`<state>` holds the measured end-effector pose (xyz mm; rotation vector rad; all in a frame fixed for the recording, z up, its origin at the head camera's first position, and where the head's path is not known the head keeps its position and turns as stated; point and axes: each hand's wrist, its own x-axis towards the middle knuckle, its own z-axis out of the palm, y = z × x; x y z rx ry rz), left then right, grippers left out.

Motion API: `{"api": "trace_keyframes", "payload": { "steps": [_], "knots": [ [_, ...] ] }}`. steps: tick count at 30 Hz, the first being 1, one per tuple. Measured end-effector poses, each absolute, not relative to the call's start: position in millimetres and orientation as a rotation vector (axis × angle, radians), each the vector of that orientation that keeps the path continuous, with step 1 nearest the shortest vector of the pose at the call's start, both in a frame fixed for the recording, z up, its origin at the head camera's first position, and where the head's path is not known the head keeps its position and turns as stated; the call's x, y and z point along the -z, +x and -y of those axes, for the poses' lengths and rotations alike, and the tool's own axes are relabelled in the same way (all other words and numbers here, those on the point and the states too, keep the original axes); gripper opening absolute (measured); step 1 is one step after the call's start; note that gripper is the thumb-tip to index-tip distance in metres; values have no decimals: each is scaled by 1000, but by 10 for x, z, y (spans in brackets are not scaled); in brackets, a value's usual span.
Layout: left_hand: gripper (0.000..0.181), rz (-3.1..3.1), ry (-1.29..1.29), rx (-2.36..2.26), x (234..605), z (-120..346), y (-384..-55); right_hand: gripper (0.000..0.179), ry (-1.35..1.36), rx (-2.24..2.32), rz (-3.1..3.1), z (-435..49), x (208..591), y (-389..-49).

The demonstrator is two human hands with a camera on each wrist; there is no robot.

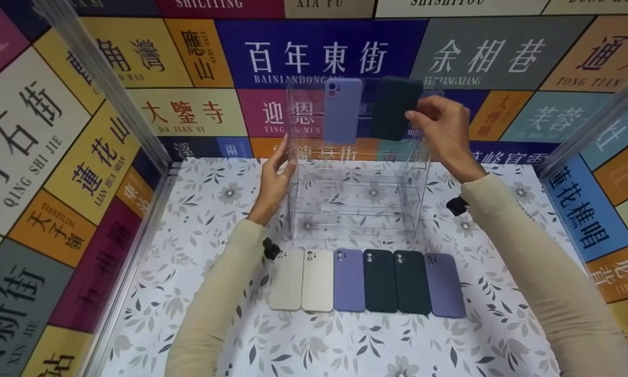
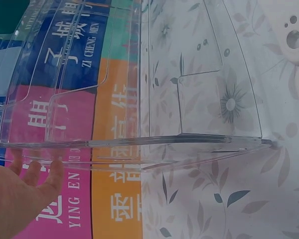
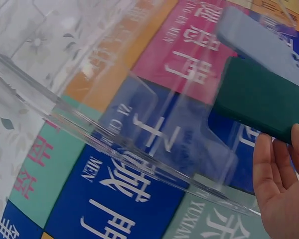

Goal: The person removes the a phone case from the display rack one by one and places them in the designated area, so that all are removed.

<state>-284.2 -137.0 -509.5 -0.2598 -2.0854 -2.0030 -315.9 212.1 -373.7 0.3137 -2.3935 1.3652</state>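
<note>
My right hand [image 1: 445, 131] pinches the right edge of a dark green phone case [image 1: 395, 110] between thumb and fingers, at the top tier of a clear acrylic display stand [image 1: 358, 204]. Beside it on the same tier, a light purple phone case [image 1: 342, 111] stands upright. In the right wrist view the green case [image 3: 264, 99] overlaps part of the purple case [image 3: 256, 42]. My left hand [image 1: 275, 186] rests against the stand's left side, its fingers extended along the panel; the left wrist view shows these fingers [image 2: 32, 174] at the clear side wall.
In front of the stand several phone cases lie in a row on the floral cloth: cream cases [image 1: 318, 280] at left, a purple case [image 1: 348, 280], dark green cases [image 1: 381, 281], and another purple case [image 1: 446, 285] at right. Sign-patterned walls [image 1: 324, 50] enclose the table.
</note>
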Motion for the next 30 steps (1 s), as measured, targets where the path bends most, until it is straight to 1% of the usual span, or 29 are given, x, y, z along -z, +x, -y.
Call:
{"api": "trace_keyframes", "payload": {
  "steps": [8,17,30],
  "knots": [
    [69,2101,-242,1992,5091,1365,-2832,20,287,-1403,2364,-2292,3704,-2963],
    [69,2096,-237,2009,5102,1364,-2826,15,272,-1390,2337,-2517,3896,-2756],
    [71,2069,-255,1995,5097,1367,-2847,22,195,-1281,2434,-2880,4206,-2449]
  ]
}}
